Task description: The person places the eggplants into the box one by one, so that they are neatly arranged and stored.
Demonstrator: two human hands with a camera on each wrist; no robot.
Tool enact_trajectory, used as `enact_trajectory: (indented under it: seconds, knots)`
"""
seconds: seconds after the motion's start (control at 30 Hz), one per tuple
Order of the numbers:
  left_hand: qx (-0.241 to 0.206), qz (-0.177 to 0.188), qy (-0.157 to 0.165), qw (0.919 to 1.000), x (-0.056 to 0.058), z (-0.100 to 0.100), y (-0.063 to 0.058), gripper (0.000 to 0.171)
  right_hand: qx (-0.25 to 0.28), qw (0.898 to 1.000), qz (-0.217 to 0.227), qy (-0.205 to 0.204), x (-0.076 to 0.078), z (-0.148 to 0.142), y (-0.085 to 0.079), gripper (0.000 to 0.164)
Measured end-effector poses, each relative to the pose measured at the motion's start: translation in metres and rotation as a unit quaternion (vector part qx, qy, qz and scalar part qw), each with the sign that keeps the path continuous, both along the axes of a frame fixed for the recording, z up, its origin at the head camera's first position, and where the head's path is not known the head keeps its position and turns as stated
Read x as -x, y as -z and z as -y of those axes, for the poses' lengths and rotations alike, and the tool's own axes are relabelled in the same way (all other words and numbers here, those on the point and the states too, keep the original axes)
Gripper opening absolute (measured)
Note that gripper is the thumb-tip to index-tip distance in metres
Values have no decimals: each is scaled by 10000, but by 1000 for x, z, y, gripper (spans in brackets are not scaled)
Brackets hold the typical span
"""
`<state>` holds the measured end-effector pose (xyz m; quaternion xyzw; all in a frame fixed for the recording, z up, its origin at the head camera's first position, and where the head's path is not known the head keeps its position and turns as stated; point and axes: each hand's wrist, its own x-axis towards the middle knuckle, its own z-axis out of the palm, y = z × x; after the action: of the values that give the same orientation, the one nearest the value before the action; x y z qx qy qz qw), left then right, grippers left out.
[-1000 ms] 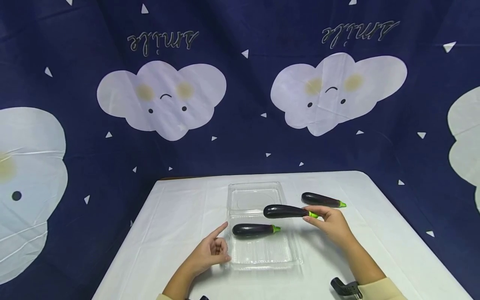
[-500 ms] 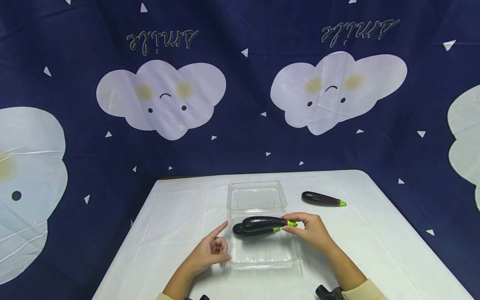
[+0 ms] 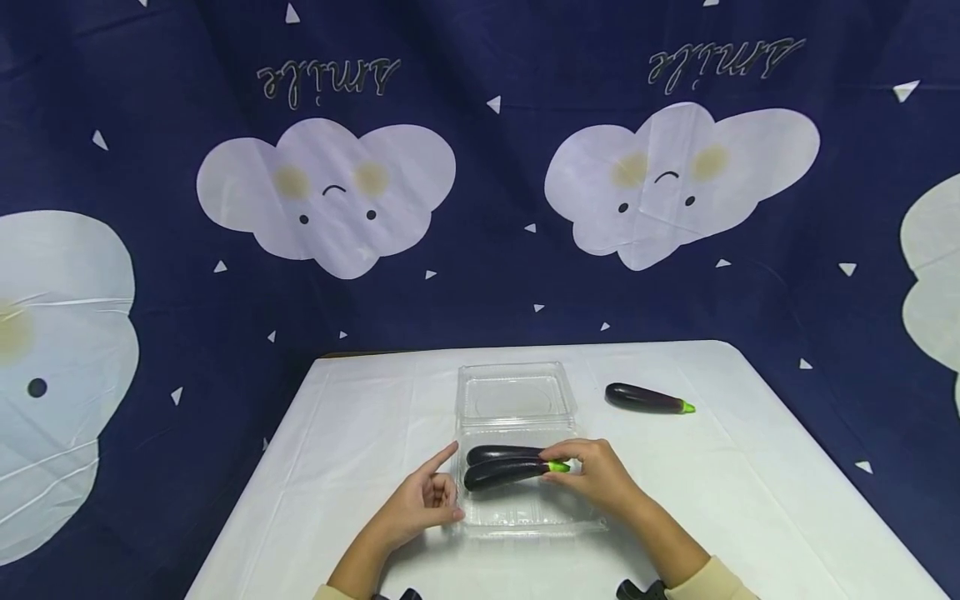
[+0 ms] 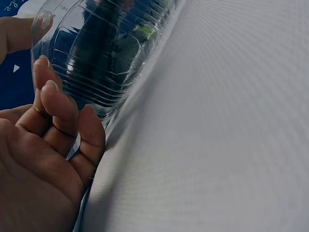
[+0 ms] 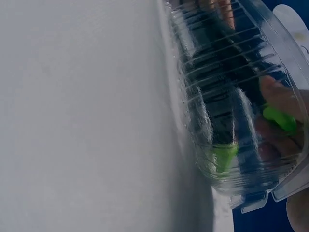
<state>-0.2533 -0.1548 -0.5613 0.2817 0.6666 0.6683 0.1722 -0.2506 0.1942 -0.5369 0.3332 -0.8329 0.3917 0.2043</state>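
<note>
An opened clear plastic clamshell container [image 3: 532,515] lies on the table, with one dark eggplant [image 3: 498,452] inside. My right hand [image 3: 603,479] pinches a second eggplant [image 3: 501,473] by its green stem end [image 5: 280,120], thumb below and fingers above. This held eggplant lies over the base, in front of the other and alongside it. At the container's left side, my left hand [image 3: 411,504] spreads its index finger and thumb to the edge, with the other fingers loosely bent. Ribbed clear wall [image 4: 96,89] shows beside those fingers in the left wrist view.
A third eggplant [image 3: 647,399] rests on the white-covered table [image 3: 360,433] at the back right. The container's lid [image 3: 516,395] is folded back away from me. Behind the table hangs a dark blue curtain [image 3: 480,308] with cloud prints.
My right hand has carried its eggplant left and toward me, from above the container's right edge down beside the other eggplant. The left hand stays at the container's edge.
</note>
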Motion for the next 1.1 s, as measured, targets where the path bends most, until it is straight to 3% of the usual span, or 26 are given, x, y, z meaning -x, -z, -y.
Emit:
enact_trajectory:
  seconds: [0.3, 0.67, 1.1]
  knots:
    - [-18, -36, 28, 10000, 2, 1, 0, 106, -249, 9996, 156, 60, 1, 4, 3, 31]
    - [-49, -16, 19, 10000, 1, 0, 2, 106, -1095, 9922, 327, 493, -3, 7, 4, 28]
    - [4, 29, 71, 10000, 1, 0, 1, 106, -876, 9947, 211, 502, -4, 6, 5, 29]
